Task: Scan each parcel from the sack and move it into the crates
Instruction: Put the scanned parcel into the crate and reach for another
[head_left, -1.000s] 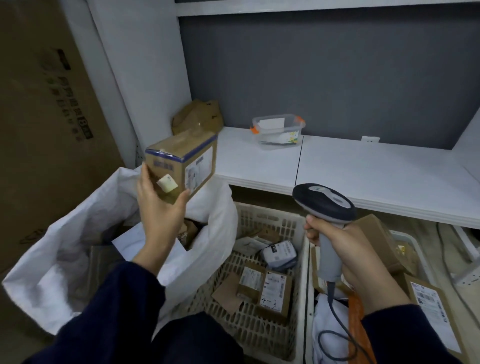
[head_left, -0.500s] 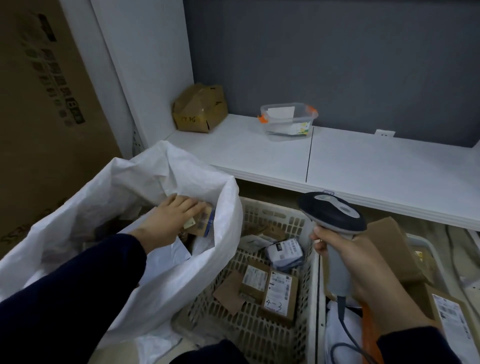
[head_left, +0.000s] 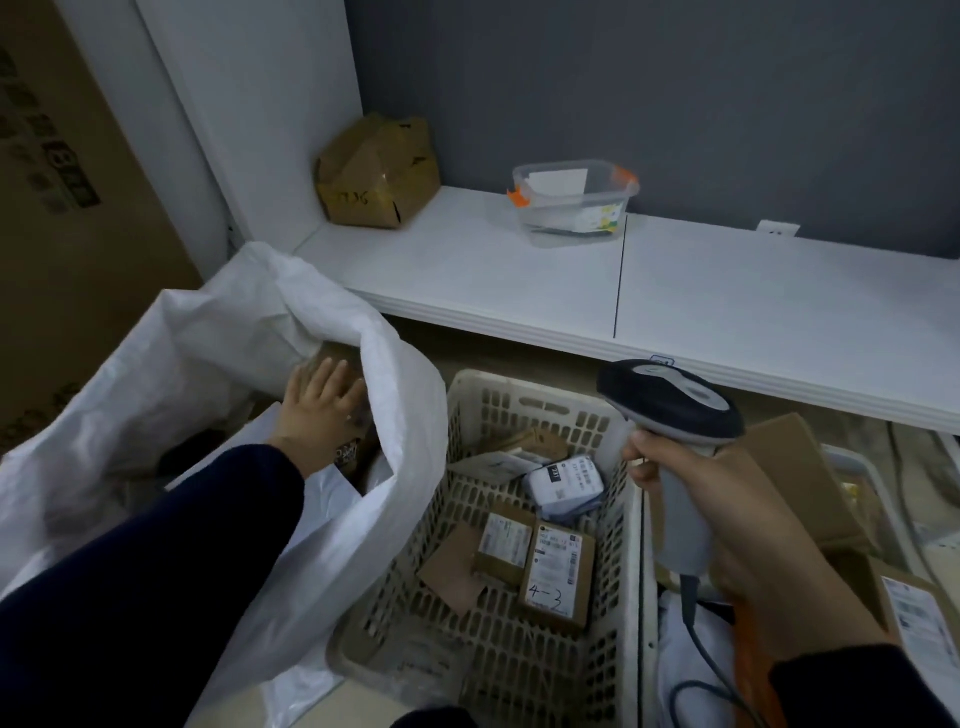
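Fingers (head_left: 325, 376) straight, the left hand (head_left: 322, 410) is laid on a brown parcel (head_left: 343, 353) inside the white sack (head_left: 218, 332), centre left; the barcode scanner (head_left: 670, 410) is gripped by the right hand (head_left: 727, 514).

We see a crate (head_left: 519, 387) of matt, perforated cream plastic. Left of it, the sack (head_left: 182, 364) is crinkled, matt white woven plastic. Inside it, parcels (head_left: 558, 577) are matt brown cardboard with paper labels. Above its right rim, the scanner (head_left: 670, 400) is smooth plastic.
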